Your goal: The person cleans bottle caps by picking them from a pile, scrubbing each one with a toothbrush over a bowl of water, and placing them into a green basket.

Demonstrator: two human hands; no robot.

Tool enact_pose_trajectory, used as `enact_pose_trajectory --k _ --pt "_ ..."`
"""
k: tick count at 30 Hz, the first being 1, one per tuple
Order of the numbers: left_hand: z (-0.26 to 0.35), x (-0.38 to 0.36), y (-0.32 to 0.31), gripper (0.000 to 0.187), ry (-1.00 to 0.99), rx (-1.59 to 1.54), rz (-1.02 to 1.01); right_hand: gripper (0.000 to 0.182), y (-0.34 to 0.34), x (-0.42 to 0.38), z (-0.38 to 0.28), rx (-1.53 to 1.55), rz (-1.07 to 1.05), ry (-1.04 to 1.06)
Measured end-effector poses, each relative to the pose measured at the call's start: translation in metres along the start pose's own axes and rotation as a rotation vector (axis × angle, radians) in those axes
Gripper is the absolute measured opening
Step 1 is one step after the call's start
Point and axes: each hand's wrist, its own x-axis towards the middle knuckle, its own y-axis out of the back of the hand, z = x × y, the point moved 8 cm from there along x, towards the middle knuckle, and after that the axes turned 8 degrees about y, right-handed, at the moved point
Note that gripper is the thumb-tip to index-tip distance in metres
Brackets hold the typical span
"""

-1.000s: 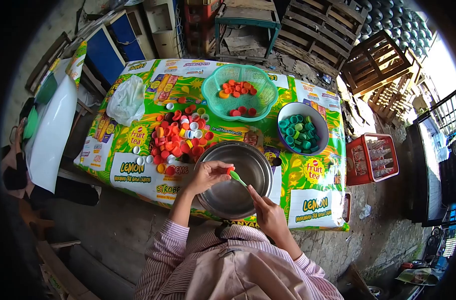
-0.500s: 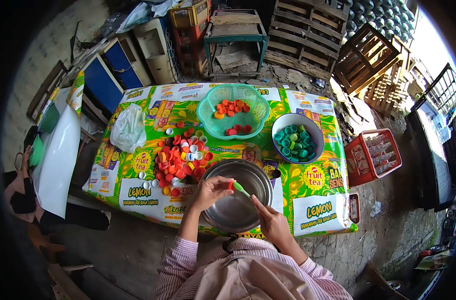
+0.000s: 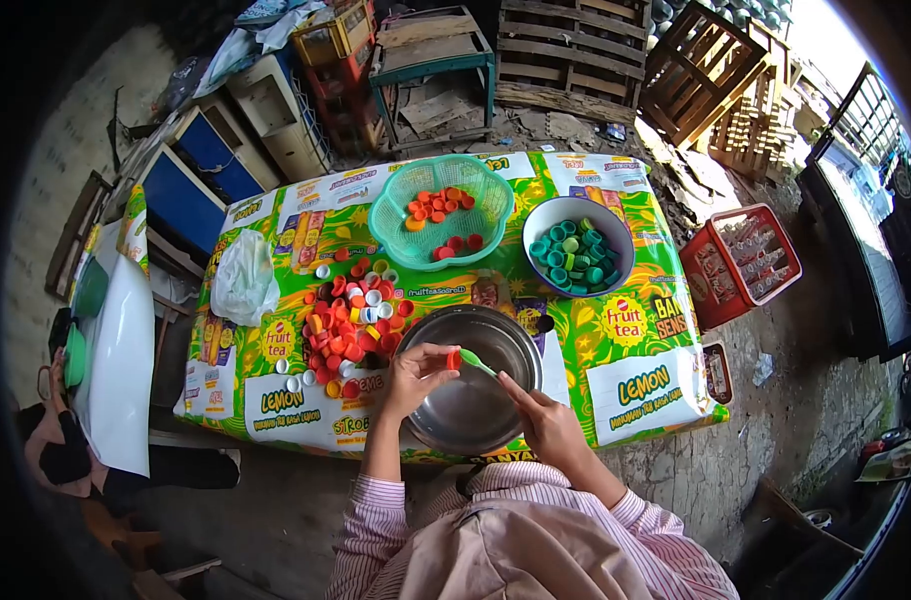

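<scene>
My left hand (image 3: pixel 416 378) pinches a red cap (image 3: pixel 454 360) above the left part of the steel bowl (image 3: pixel 441 425). In my right hand (image 3: pixel 546 415) is a light green tool (image 3: pixel 478 363), its tip at the red cap. Left of the bowl lies a pile of red, orange and white caps (image 3: pixel 351 330). Behind it, a mint green basket (image 3: pixel 391 250) holds red and orange caps. A white bowl with a dark rim (image 3: pixel 626 275) to the right contains green caps (image 3: pixel 578 257).
A plastic bag (image 3: pixel 244 280) rests on the patterned table cover (image 3: pixel 641 350). At the right stands a red crate (image 3: pixel 711 270) of packets. Another person's arm (image 3: pixel 58 385) is at the far left. Pallets (image 3: pixel 576 50) and a wooden stand (image 3: pixel 431 45) are behind.
The view has shifted, so the table objects sit slightly lower or further left. My hands still hold the red cap and the green tool close together over the bowl.
</scene>
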Motion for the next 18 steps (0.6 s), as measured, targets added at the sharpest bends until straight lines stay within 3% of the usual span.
enact_pose_trajectory --k 12,16,18 --pt "0.0 -0.005 0.003 0.033 -0.004 0.17 0.062 0.056 -0.014 -0.009 -0.002 0.041 -0.033 -0.038" --pt "0.013 -0.01 0.002 0.033 -0.087 0.244 0.095 0.056 -0.007 -0.014 0.005 0.038 -0.054 -0.069" --pt "0.021 -0.01 -0.003 0.047 -0.086 0.549 0.093 0.057 -0.002 -0.014 0.004 0.03 -0.059 -0.076"
